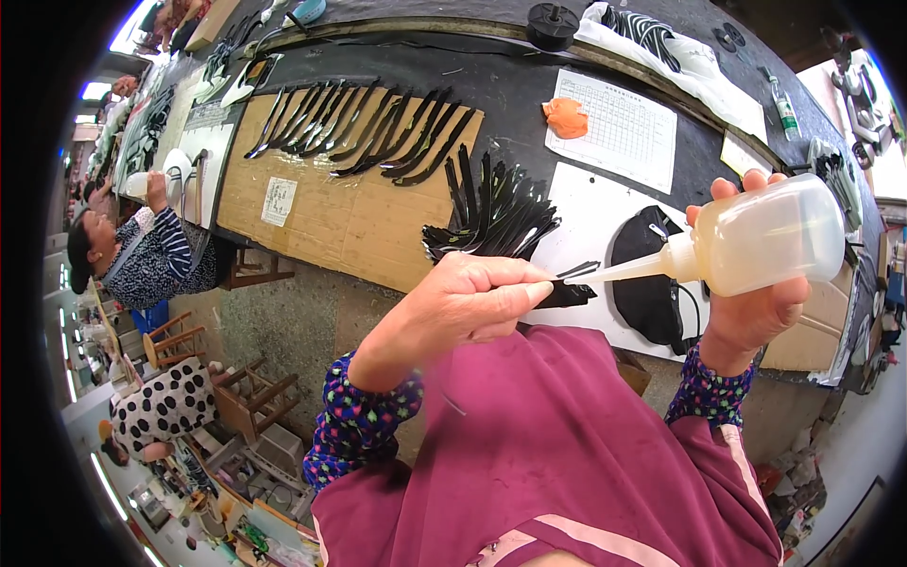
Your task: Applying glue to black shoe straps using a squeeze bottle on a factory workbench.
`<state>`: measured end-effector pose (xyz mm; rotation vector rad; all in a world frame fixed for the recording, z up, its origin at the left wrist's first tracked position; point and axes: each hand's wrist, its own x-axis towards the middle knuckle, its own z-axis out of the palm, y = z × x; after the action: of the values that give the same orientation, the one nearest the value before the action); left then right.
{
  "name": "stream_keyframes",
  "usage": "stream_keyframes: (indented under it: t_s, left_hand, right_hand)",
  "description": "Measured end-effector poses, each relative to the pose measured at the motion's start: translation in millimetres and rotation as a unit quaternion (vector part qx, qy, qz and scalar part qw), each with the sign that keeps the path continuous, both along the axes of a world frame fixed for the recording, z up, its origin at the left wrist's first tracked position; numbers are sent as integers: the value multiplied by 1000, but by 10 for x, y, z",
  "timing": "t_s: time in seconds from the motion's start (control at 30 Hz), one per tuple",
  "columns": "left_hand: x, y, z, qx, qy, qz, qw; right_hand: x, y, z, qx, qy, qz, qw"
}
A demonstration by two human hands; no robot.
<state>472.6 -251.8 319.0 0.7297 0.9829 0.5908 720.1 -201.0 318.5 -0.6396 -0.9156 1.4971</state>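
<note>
At the centre of the frame, the left hand (463, 302) pinches a glossy black strip (570, 296), thumb against forefinger. Right of centre, the right hand (748, 317) curls its fingers around a translucent, round-shouldered plastic bottle (779, 236) (its contents faintly yellow), the tapered nozzle pointing left to the strip. Just above the left hand lies a heap of slim, shiny strips (496, 203); more lie in a slanting row across ribbed brown cardboard (345, 208) at upper left. The dark tabletop (491, 57) also bears a gridded paper sheet (628, 142) and a soft black pouch (647, 274). Wooden stools (255, 397) stand on a mottled floor (312, 317) at lower left.
</note>
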Motion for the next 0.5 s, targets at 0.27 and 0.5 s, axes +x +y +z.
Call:
stream_keyframes:
  t_s: [0.27,0.5]
  left_hand:
    - [-4,0,-19,7,17,8,1000]
    - [-24,-12,-43,15,20,10,1000]
  right_hand:
    - [14,-4,-3,-1,0,-1,1000]
    - [33,-5,-45,12,20,-1,1000]
